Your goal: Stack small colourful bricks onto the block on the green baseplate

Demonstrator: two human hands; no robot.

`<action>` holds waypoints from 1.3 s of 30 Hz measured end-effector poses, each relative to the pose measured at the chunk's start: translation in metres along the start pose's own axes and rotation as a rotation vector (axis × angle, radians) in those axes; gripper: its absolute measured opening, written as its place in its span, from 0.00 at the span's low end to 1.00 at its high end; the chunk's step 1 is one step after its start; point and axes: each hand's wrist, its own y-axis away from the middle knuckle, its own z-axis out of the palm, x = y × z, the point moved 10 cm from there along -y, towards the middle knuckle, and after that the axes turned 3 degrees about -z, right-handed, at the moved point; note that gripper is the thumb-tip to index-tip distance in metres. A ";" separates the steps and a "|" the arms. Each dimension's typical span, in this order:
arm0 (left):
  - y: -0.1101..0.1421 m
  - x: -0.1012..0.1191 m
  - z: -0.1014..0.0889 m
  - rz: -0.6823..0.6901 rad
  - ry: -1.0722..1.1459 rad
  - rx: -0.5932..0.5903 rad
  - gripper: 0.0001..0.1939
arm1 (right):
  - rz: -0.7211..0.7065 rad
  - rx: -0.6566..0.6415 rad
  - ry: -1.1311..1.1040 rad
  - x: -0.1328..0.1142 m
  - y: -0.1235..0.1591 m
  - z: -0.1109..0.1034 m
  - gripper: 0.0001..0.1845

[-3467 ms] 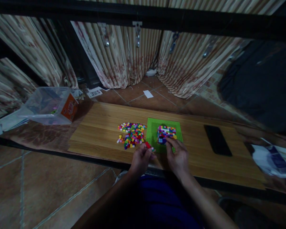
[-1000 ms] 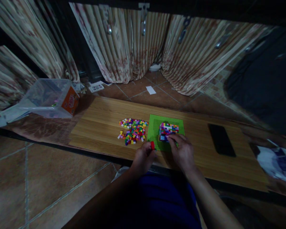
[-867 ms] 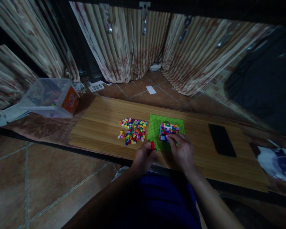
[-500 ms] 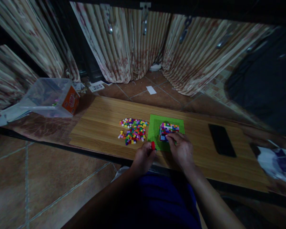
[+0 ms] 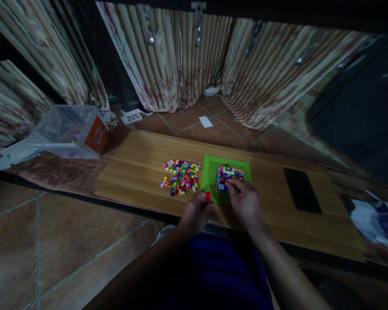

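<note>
Studded plastic baseplate [image 5: 210,165], wood-grained board [image 5: 142,150], clear plastic bin [image 5: 67,150], pleated cloth curtains [image 5: 187,64]

The left hand [image 5: 195,212] pinches a red piece [image 5: 208,197] at the near edge of a green baseplate [image 5: 210,165]; the right hand [image 5: 246,201] has its fingertips at the front of a multicoloured brick build [image 5: 232,172] on that plate, though whether they grip a brick is too dim to tell; loose bricks [image 5: 185,175] lie to the left on a wooden board [image 5: 132,172]; a dark flat slab [image 5: 302,189] lies to the right; a clear box [image 5: 61,151] stands beyond the board's left end.
</note>
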 end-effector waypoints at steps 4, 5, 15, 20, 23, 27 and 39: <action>0.000 -0.002 0.001 -0.003 0.015 0.002 0.02 | 0.038 0.035 -0.025 0.004 0.000 -0.001 0.14; 0.000 -0.003 0.001 -0.005 0.034 -0.001 0.03 | 0.052 0.043 -0.036 0.005 0.000 -0.001 0.13; 0.000 -0.007 0.000 -0.026 0.017 0.009 0.02 | 0.052 0.008 -0.028 -0.001 -0.001 0.000 0.13; 0.000 -0.008 -0.003 -0.008 -0.010 0.029 0.03 | 0.038 -0.019 -0.009 -0.005 -0.003 0.001 0.13; -0.001 -0.010 -0.004 -0.012 -0.019 0.044 0.03 | 0.022 -0.032 -0.006 -0.007 -0.003 0.003 0.13; -0.003 -0.011 -0.006 -0.034 0.000 0.076 0.03 | -0.019 -0.040 0.029 -0.011 -0.004 0.004 0.13; -0.001 -0.007 -0.007 -0.085 0.207 0.078 0.07 | 0.011 0.059 -0.090 -0.017 0.029 -0.003 0.13</action>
